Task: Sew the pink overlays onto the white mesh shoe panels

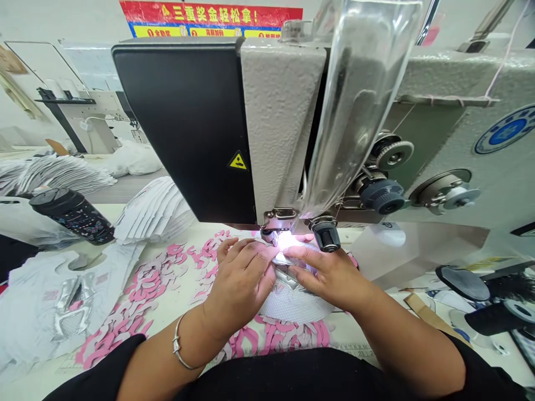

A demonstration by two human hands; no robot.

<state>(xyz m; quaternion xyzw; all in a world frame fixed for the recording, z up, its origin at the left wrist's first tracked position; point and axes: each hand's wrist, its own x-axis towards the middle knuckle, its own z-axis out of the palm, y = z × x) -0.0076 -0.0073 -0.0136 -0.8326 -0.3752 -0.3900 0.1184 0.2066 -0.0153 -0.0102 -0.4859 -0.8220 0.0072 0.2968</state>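
Note:
A white mesh shoe upper piece (301,306) with silver trim lies under the lit needle area of a sewing machine (284,122). My left hand (244,273) is closed on its left side, fingers bunched and fingertips pressed close to the needle. From the right, my right hand (330,273) rests over the same piece with its index finger stretched toward the needle and its thumb apart. The bright lamp glare hides the needle tip and the stitching spot. Part of the piece is covered by both hands.
Pink and white scraps (146,278) litter the table around the work. More uppers (75,301) lie left, beside a stack of white pieces (154,211) and a black tumbler (73,214). At right are a black thread spool (501,317) and a brush (512,284).

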